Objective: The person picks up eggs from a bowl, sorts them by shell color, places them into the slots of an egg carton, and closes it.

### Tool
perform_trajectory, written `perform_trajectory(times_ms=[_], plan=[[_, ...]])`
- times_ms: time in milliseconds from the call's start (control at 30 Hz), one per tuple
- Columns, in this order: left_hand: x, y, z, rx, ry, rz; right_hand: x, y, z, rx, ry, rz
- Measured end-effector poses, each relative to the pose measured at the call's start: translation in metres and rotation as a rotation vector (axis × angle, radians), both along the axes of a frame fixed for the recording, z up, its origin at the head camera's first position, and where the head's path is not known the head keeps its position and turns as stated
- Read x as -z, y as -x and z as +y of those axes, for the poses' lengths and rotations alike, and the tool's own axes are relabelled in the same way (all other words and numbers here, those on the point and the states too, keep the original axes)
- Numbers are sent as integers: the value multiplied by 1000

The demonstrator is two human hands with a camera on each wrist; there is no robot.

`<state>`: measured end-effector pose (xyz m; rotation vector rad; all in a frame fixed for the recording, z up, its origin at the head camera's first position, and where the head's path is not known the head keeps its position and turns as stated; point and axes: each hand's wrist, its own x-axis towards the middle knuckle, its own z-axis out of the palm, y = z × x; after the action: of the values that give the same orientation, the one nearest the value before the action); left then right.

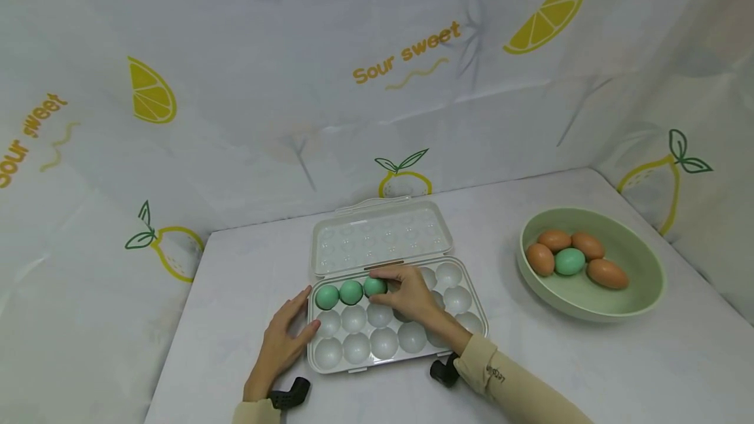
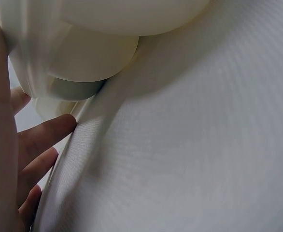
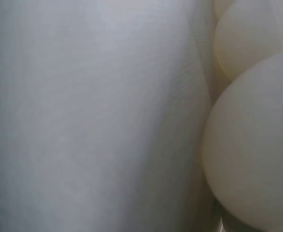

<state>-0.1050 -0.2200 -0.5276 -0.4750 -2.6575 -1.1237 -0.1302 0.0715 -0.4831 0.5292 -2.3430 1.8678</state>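
Note:
A clear plastic egg box (image 1: pixel 384 343) lies unfolded on the table, its rows of round pockets facing up. Two green eggs (image 1: pixel 351 292) fill the left end of its back row. Just right of them, my right hand (image 1: pixel 415 296) pinches a third green egg (image 1: pixel 374 286) between thumb and fingers, at the third pocket. My left hand (image 1: pixel 285 339) rests along the box's left edge, fingers extended and thumb near the rim. In the left wrist view, its spread fingers (image 2: pixel 45 135) are beside the box's rounded underside (image 2: pixel 98 53). The right wrist view shows pocket undersides (image 3: pixel 257 145), without the hand.
A pale green bowl (image 1: pixel 589 303) at the right holds several brown eggs (image 1: pixel 608 274) and one green egg (image 1: pixel 569 261). The box's hinged lid (image 1: pixel 379 234) lies back toward the wall. A lemon-printed cloth (image 1: pixel 235 84) hangs behind the white table (image 1: pixel 235 280).

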Motion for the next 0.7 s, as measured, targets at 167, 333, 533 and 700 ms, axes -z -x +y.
perform_trajectory(times_ms=[167,333,533,700], plan=[[0,0,0,-1,4,-3,1,0,0,4,-36,33],[-1,0,0,-2,8,2,-1,-1,1,-8,-50,27],[0,0,0,-1,-4,6,-2,-1,1,-12,-81,64],[1,0,0,2,-9,14,-2,-2,1,7,-85,67]])
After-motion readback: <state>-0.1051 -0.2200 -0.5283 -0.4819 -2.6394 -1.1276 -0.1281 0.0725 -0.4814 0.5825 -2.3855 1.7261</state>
